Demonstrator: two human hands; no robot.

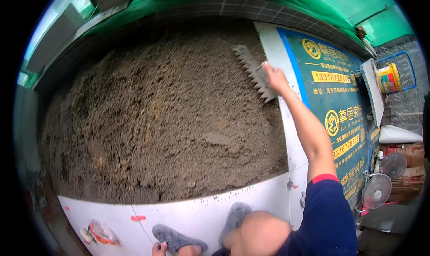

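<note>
My right hand [274, 78] is closed on the handle of a grey notched metal trowel [248, 65], held flat over the upper right part of a wide bed of damp, grainy brown mortar [170, 112], beside its border with pale tiles. My left hand [159, 249] shows only partly at the lower edge, left of my grey slipper [174, 238]; its grip is hidden. Pale tiles [268, 189] with small red clips edge the mortar along the bottom and right.
A green printed protective sheet [322, 99] covers the right side. Beyond it stand a bucket [388, 79], a blue-handled trolley [405, 54] and fans [376, 191]. A crumpled bag [103, 233] lies on the lower-left tile. Green netting [336, 9] and a dark tiled edge border the top.
</note>
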